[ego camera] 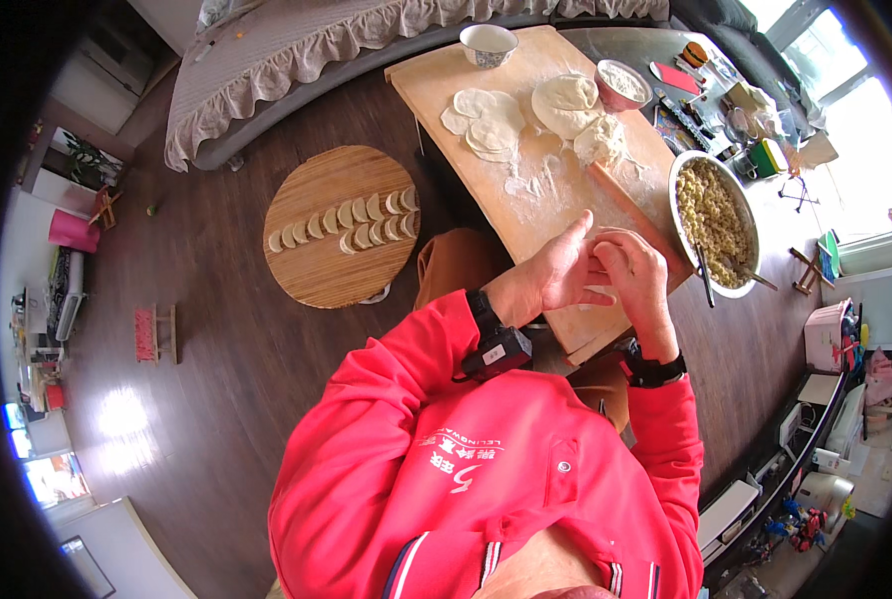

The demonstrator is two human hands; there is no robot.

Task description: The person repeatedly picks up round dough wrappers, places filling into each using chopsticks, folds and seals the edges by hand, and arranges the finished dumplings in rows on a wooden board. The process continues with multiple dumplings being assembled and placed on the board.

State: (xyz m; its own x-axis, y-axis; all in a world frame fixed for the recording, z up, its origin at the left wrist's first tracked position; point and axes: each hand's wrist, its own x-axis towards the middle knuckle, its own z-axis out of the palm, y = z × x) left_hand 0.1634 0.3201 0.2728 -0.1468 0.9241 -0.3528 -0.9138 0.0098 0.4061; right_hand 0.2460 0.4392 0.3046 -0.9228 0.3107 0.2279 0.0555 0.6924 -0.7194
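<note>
My left hand (pixel 558 273) and my right hand (pixel 635 262) meet over the near end of a floured wooden board (pixel 476 180). The left thumb points up and its fingers are spread; the right fingers curl against them. Whether something pale lies between them cannot be told. Beyond them rests a wooden rolling pin (pixel 629 210), with a lump of dough (pixel 599 141) at its far end. Flat dough wrappers (pixel 491 127) overlap at the left, near a larger dough piece (pixel 562 101). To the right, a metal basin (pixel 751 224) holds crumbly filling (pixel 712 217).
Left of the board, a round slatted tray (pixel 319 281) bears rows of crescent dumplings (pixel 345 216). A patterned bowl (pixel 489 46) and a flour bowl (pixel 623 86) stand on the board's far side. Chopsticks (pixel 705 277) stick out over the basin's rim. A cluttered table adjoins the board.
</note>
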